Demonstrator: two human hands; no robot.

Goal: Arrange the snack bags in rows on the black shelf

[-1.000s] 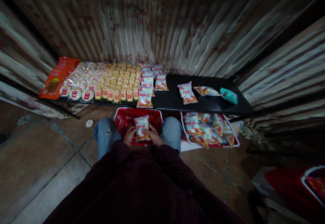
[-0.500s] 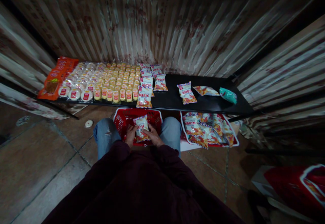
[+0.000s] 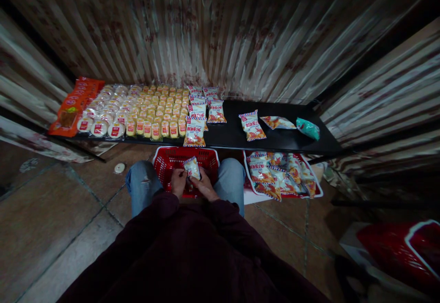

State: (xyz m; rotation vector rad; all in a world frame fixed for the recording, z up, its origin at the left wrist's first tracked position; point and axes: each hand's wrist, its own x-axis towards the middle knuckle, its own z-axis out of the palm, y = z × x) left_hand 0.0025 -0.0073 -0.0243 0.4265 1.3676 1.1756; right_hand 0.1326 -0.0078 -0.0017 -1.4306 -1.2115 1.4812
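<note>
Both of my hands hold one snack packet (image 3: 192, 168) with a striped edge, above a red basket (image 3: 168, 158) between my knees. My left hand (image 3: 178, 182) grips its left side and my right hand (image 3: 202, 185) grips its right side, fingers closed round it. The packet looks turned edge-on or squeezed narrow. In front of me a low black shelf (image 3: 282, 140) carries rows of the same packets (image 3: 194, 131), small yellow packs (image 3: 161, 115) and round white-and-red packs (image 3: 99, 126).
A red tray (image 3: 318, 193) of more striped packets lies on the floor under the shelf's right half. A teal packet (image 3: 308, 129) and two loose packets sit on the shelf's right. Orange packets (image 3: 74, 106) line the far left. Corrugated metal walls surround. Another red basket (image 3: 405, 248) sits lower right.
The packet in my hands has turned and looks narrower, and my two hands have drawn closer together around it. The shelf and trays are unchanged.
</note>
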